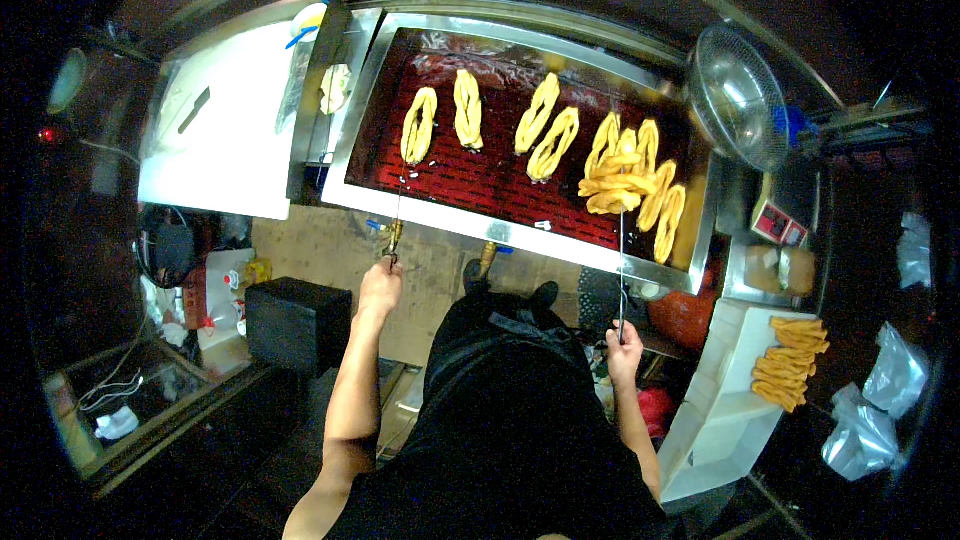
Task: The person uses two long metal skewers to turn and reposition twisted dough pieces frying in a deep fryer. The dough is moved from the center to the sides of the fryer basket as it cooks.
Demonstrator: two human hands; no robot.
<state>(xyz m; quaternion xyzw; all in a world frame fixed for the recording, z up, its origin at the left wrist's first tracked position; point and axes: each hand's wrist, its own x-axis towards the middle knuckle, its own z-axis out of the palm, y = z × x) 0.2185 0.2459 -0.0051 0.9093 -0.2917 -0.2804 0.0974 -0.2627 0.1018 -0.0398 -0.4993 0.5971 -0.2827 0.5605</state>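
Note:
My left hand grips a thin metal rod by its handle. Its far end reaches the lower tip of a pale dough loop at the left of the fryer. In my right hand is another long metal rod; it meets a heap of browner fried dough near the fryer's right side. Several more yellow dough loops lie apart in the dark red oil. The steel fryer stands before me, and both hands stay outside its near rim.
A mesh strainer sits at the fryer's far right corner. Right of me, a white bin has fried dough sticks along its far side. A blade rests on the white board at left. Brass valves project below the fryer's front.

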